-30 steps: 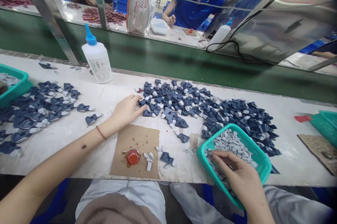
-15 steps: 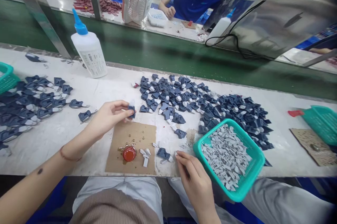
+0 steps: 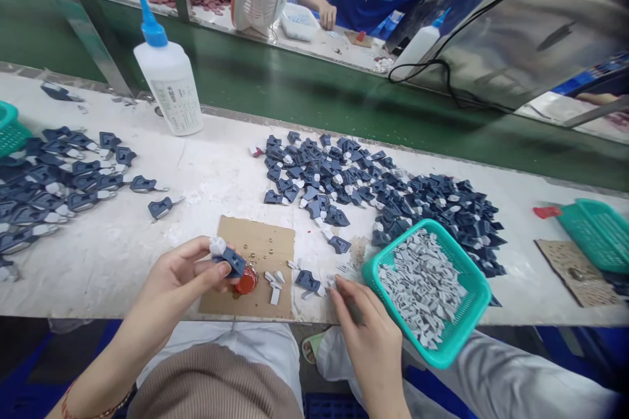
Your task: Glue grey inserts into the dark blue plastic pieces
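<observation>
Between the thumb and fingers of my left hand (image 3: 189, 275) is a dark blue part (image 3: 232, 263) with a whitish tip, held over the cardboard (image 3: 255, 235). Just under it, a red cap (image 3: 246, 280) sits in a wet patch. Several small grey pieces (image 3: 275, 288) lie on the cardboard's right side. My right hand (image 3: 366, 324) has its thumb and forefinger close together at the table surface; anything between them is too small to make out. Left of those fingertips lies another dark blue part (image 3: 307, 280). A green basket (image 3: 476, 301) of grey pieces touches the area right of my right hand.
Dark blue parts form a large pile (image 3: 339, 170) at the back centre and another (image 3: 44, 176) at the left. A white bottle with a blue nozzle (image 3: 171, 88) stands at the back left. Farther right are a green basket (image 3: 594, 232) and cardboard (image 3: 574, 275). A person sits opposite.
My left hand has come down and toward me with the dark blue part, from the cardboard's back edge to over the red cap. My right hand stays nearly in place.
</observation>
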{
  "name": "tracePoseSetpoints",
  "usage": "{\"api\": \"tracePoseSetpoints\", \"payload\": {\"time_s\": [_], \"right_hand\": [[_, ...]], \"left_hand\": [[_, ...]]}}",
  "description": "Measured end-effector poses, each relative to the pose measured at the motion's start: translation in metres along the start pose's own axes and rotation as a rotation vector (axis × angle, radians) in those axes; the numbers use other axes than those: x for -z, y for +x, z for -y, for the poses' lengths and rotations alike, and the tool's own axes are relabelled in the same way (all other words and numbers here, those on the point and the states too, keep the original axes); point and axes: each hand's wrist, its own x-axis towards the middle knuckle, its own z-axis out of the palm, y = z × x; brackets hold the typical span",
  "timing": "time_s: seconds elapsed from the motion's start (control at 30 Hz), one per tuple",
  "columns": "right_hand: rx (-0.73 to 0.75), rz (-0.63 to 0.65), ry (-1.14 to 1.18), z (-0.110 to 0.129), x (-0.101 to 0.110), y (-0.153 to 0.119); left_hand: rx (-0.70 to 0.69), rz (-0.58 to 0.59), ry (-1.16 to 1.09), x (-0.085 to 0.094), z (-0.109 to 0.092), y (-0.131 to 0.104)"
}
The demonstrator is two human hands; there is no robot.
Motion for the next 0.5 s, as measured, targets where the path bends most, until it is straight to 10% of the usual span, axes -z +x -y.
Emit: {"api": "tracePoseSetpoints", "payload": {"time_s": [0.5], "right_hand": [[-0.337,0.217,0.118,0.000,0.012,0.023]], "left_hand": [[0.054,-0.088,-0.024,0.020,0.009,-0.020]]}}
